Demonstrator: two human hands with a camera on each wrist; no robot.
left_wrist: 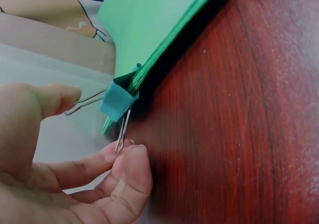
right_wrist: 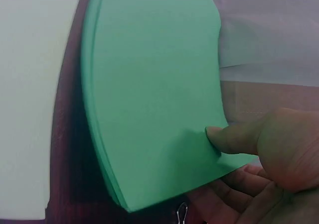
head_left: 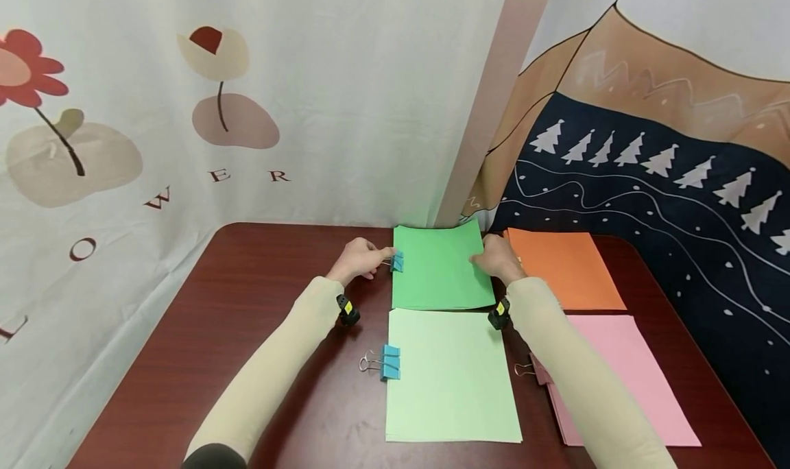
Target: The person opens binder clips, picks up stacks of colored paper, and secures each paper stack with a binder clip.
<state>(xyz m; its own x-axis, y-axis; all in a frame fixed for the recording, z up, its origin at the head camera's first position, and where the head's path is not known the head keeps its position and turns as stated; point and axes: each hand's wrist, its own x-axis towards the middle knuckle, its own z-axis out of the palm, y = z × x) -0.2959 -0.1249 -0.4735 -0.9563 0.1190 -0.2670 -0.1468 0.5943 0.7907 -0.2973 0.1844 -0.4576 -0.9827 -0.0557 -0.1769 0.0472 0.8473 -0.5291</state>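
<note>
A stack of bright green paper is at the far middle of the table, its right side bent upward. On its left edge sits a blue binder clip, its jaws around the sheets. My left hand pinches the clip's two wire handles, thumb on the upper one and fingers on the lower. With thumb on top and fingers underneath, my right hand grips the stack's right edge. Just in front lies a pale green paper stack with another blue binder clip on its left edge.
Orange paper lies right of my right hand. Nearer, a pink paper stack carries a pink binder clip on its left edge, partly behind my right sleeve. A printed curtain hangs right behind the dark red table.
</note>
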